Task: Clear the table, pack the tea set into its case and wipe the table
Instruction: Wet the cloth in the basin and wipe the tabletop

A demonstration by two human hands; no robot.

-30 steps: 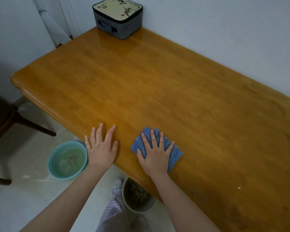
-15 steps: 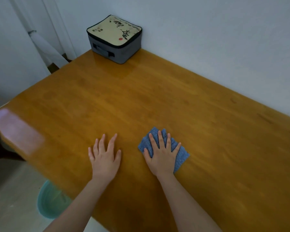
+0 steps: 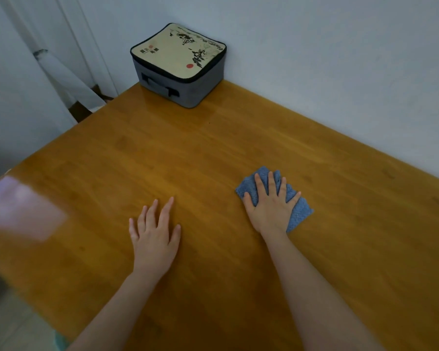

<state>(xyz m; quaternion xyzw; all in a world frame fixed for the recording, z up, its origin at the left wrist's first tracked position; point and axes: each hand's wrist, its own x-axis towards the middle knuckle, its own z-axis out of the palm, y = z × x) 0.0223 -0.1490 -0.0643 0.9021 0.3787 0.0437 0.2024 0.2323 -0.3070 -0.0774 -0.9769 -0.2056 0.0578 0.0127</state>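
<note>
My right hand (image 3: 270, 205) lies flat with straight fingers on a folded blue cloth (image 3: 298, 214) and presses it onto the wooden table (image 3: 188, 158). My left hand (image 3: 155, 236) rests flat on the bare wood, to the left of the cloth and a little nearer to me. A grey zipped case (image 3: 180, 64) with a beige ink-painted lid stands closed in the far corner of the table, against the wall. No tea ware shows on the tabletop.
A white wall runs along the table's far right side. Pale curtains (image 3: 61, 72) hang beyond the far left edge. A bright reflection (image 3: 20, 206) lies on the table's left corner. A sliver of a teal basin (image 3: 60, 343) shows under the near edge.
My right hand has pushed the blue cloth farther onto the table, away from the near edge and to the right. My left hand has also slid forward. The view has tilted up.
</note>
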